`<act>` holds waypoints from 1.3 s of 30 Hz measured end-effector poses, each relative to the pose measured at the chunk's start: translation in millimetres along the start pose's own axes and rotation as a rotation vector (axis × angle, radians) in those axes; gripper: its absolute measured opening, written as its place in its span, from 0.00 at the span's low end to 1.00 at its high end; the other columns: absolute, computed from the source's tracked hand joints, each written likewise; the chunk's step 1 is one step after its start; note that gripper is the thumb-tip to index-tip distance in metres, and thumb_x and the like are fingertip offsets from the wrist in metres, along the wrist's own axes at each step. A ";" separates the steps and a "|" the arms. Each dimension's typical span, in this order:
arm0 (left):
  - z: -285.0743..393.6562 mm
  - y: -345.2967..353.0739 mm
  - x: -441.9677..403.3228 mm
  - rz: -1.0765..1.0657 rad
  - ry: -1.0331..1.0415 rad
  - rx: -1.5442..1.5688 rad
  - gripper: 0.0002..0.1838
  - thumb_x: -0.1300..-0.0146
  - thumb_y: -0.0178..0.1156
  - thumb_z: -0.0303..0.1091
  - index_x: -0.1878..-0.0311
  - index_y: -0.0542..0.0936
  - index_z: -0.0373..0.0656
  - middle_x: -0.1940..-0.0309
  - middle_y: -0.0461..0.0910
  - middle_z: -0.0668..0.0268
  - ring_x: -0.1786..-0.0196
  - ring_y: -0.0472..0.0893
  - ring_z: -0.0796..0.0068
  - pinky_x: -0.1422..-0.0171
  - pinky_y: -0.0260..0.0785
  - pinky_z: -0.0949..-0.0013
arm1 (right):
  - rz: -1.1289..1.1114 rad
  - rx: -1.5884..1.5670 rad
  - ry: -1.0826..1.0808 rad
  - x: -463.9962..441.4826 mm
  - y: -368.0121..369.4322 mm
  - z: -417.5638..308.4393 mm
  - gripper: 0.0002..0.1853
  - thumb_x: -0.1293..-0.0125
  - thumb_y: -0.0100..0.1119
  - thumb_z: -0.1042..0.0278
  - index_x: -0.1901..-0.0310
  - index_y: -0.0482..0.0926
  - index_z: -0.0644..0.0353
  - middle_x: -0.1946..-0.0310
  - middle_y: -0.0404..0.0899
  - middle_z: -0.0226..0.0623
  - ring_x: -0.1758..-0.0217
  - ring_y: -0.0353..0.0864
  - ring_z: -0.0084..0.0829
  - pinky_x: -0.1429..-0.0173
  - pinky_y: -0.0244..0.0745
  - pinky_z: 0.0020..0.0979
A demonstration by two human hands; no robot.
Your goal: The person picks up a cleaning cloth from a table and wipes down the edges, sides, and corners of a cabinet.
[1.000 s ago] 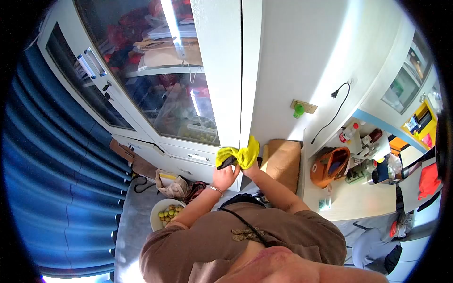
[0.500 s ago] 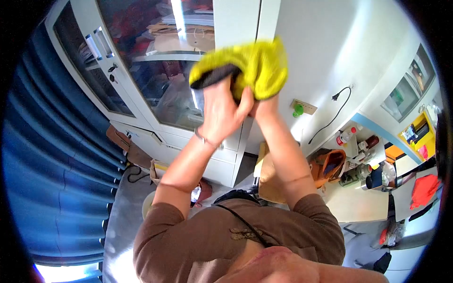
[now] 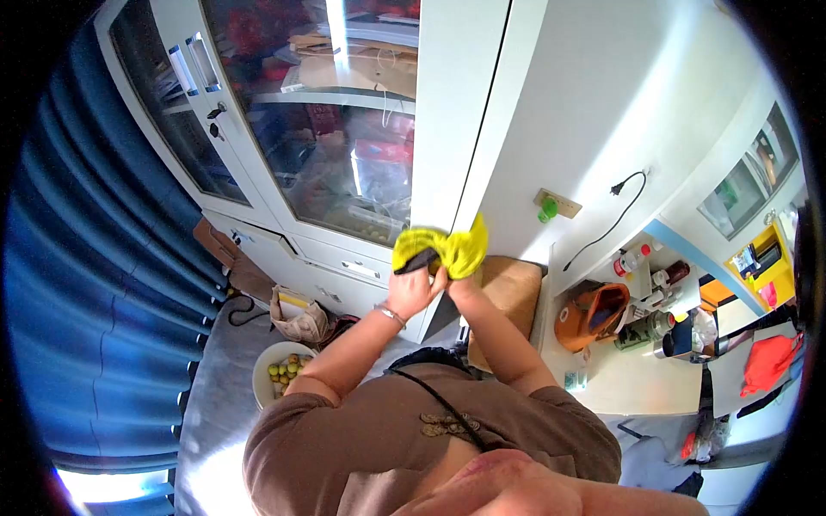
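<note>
A bright yellow cloth (image 3: 465,251) with a dark grey underside is bunched between my two hands, in front of the lower part of the white cabinet. My left hand (image 3: 411,292) grips its left part, fingers closed and the thumb pointing towards the other hand. My right hand (image 3: 463,287) is closed on the right part, its fingers mostly hidden by the fabric. The two hands are close together, and a bracelet circles my left wrist.
The white glass-door cabinet (image 3: 460,103) stands ahead. Blue curtains (image 3: 103,284) hang at left, and a white bucket of green fruit (image 3: 261,376) stands on the floor. At right, a desk (image 3: 654,378) carries an orange-brown bag (image 3: 578,320) and bottles. A cardboard box (image 3: 514,297) is near my right arm.
Both hands have come down and nearer my body with the yellow cloth, from in front of the cabinet glass to the drawer level. The bucket of fruit is now visible.
</note>
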State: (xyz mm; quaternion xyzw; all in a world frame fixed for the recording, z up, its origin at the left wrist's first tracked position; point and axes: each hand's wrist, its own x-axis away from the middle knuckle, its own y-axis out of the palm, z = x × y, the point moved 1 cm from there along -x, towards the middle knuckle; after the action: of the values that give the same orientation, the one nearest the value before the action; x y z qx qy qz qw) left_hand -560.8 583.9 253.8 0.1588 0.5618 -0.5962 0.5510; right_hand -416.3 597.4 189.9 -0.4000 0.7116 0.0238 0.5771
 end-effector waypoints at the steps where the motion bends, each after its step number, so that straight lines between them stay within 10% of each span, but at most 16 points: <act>1: -8.4 15.4 28.4 -0.013 -0.017 -0.012 0.21 0.46 0.64 0.39 0.53 0.75 0.35 0.60 0.78 0.49 0.56 0.78 0.46 0.49 0.70 0.53 | -0.072 0.003 0.060 24.6 1.8 -1.3 0.26 0.48 0.66 0.58 0.45 0.75 0.51 0.49 0.76 0.37 0.45 0.74 0.43 0.41 0.68 0.43; 7: -5.4 29.2 60.7 -0.364 -0.313 0.078 0.19 0.46 0.63 0.35 0.56 0.72 0.32 0.67 0.78 0.45 0.63 0.79 0.43 0.60 0.72 0.53 | -0.175 -0.172 0.308 64.2 -5.7 -7.6 0.27 0.46 0.67 0.64 0.43 0.73 0.53 0.45 0.74 0.37 0.40 0.71 0.39 0.36 0.64 0.39; 13: 32.5 -39.3 -73.1 -0.015 -0.115 0.036 0.21 0.47 0.62 0.36 0.55 0.71 0.31 0.65 0.74 0.45 0.62 0.75 0.43 0.56 0.67 0.49 | -0.018 -0.040 -0.061 -92.9 -59.2 -47.1 0.23 0.40 0.60 0.62 0.43 0.71 0.53 0.46 0.73 0.39 0.42 0.71 0.41 0.38 0.65 0.41; 14: 39.5 -53.9 -100.6 0.039 -0.048 0.011 0.22 0.46 0.61 0.38 0.53 0.72 0.32 0.63 0.74 0.45 0.59 0.75 0.43 0.52 0.66 0.49 | 0.029 -0.653 0.253 -116.6 -62.4 -55.6 0.23 0.40 0.59 0.63 0.42 0.70 0.55 0.46 0.73 0.40 0.42 0.71 0.42 0.37 0.65 0.41; 16: 47.0 -70.8 -151.8 0.265 0.149 0.004 0.26 0.48 0.61 0.37 0.48 0.70 0.32 0.56 0.71 0.44 0.51 0.70 0.42 0.43 0.58 0.46 | 0.195 -0.122 -0.100 -181.6 -98.8 -89.9 0.23 0.40 0.58 0.65 0.43 0.70 0.58 0.44 0.72 0.41 0.40 0.70 0.43 0.36 0.63 0.41; 21: 69.0 -108.9 -228.2 0.476 0.308 -0.050 0.24 0.45 0.59 0.38 0.47 0.71 0.35 0.54 0.70 0.48 0.51 0.67 0.48 0.44 0.57 0.52 | 0.329 -0.146 -0.219 -261.4 -130.2 -117.5 0.20 0.43 0.60 0.65 0.48 0.74 0.56 0.49 0.76 0.39 0.46 0.74 0.42 0.44 0.68 0.39; 30: 18.4 -30.6 -72.3 0.079 0.078 0.027 0.20 0.46 0.61 0.38 0.52 0.77 0.37 0.53 0.76 0.49 0.49 0.74 0.46 0.40 0.63 0.50 | 0.143 0.027 -0.135 -92.9 -48.3 -44.9 0.20 0.44 0.56 0.66 0.48 0.78 0.55 0.50 0.77 0.39 0.46 0.74 0.44 0.40 0.66 0.43; 33: -9.2 14.6 8.8 0.065 0.131 -0.104 0.18 0.46 0.62 0.38 0.53 0.78 0.39 0.53 0.78 0.53 0.48 0.76 0.51 0.39 0.64 0.52 | 0.002 -0.251 0.214 27.4 29.8 28.8 0.20 0.45 0.60 0.62 0.49 0.77 0.51 0.51 0.76 0.37 0.46 0.74 0.42 0.42 0.67 0.43; 39: -28.2 41.7 62.4 -0.212 -0.134 0.112 0.19 0.48 0.64 0.33 0.53 0.76 0.37 0.57 0.76 0.49 0.54 0.76 0.47 0.48 0.67 0.52 | -0.152 -0.212 0.196 48.0 -5.4 -5.7 0.23 0.46 0.67 0.66 0.48 0.75 0.55 0.54 0.78 0.36 0.50 0.77 0.39 0.46 0.72 0.39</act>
State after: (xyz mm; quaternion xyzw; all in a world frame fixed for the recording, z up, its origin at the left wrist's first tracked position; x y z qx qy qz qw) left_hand -559.5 587.7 173.8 0.0891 0.5033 -0.6907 0.5115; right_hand -418.3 564.9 153.7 -0.5118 0.7256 0.0159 0.4597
